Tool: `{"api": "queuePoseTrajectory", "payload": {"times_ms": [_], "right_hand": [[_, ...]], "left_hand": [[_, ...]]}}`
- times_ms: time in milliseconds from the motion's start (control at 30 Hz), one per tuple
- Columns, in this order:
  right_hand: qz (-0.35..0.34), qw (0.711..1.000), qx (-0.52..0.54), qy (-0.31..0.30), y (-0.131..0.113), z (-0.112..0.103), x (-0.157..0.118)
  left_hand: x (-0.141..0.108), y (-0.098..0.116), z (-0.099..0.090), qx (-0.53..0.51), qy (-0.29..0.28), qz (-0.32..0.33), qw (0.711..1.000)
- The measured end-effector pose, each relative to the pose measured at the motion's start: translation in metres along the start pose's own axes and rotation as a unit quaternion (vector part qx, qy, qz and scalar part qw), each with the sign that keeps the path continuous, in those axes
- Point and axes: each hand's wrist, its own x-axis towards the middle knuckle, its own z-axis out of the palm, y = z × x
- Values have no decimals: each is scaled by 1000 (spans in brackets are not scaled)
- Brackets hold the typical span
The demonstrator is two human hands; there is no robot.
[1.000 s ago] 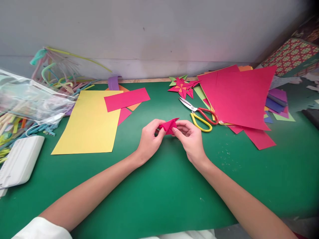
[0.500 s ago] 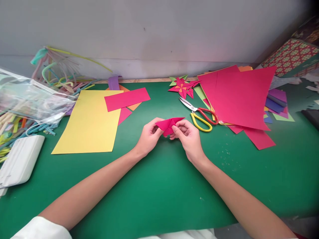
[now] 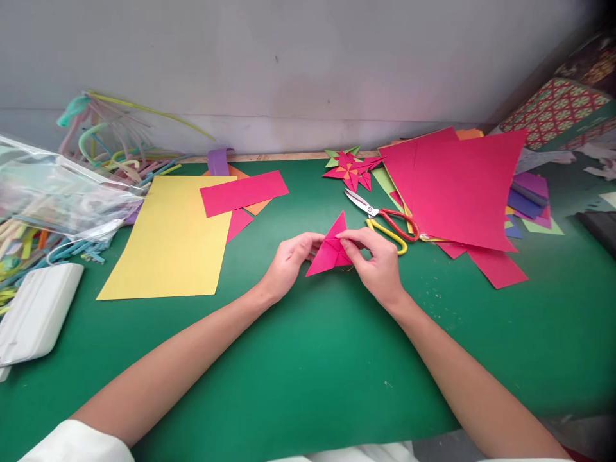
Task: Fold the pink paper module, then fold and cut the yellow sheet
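Observation:
A folded pink-red paper piece [image 3: 328, 251], creased into pointed triangular flaps, is held above the green table between both hands. My left hand [image 3: 290, 262] grips its left edge, with the fingers partly behind the paper. My right hand [image 3: 376, 260] pinches the right side between thumb and forefinger. One point of the piece aims up and away, another down to the left. Just beyond my right hand lie scissors [image 3: 375, 215] with one red and one yellow handle. Farther back rests a folded paper star [image 3: 349, 170] in red, orange and green.
Left of my hands lies a yellow sheet [image 3: 168, 244], overlapped by a red paper strip [image 3: 244, 192]. Large red sheets [image 3: 452, 189] are stacked at right. A white box-shaped device [image 3: 41, 314], a clear plastic bag [image 3: 72, 186] and several fuzzy craft stems fill the far left.
The folded paper has been turned in my hands, so its long edge now slants instead of lying level. My left thumb has moved off its front; my right hand pinches it higher up.

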Motion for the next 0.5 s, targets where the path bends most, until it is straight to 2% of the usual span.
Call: {"api": "queuePoseTrajectory", "payload": {"times_ms": [67, 167, 267, 367, 500], "right_hand": [[3, 1000, 5, -2, 0, 1, -1], [67, 994, 80, 19, 2, 6, -3], [144, 972, 182, -20, 4, 12, -3], [161, 961, 216, -64, 4, 14, -2], [200, 946, 251, -45, 2, 15, -2]], "left_hand": [[0, 3, 2, 34, 8, 7, 999], [1, 3, 4, 47, 29, 17, 998], [1, 0, 3, 37, 46, 28, 998], [0, -4, 2, 49, 39, 27, 998], [-1, -4, 3, 69, 34, 9, 997]]}}
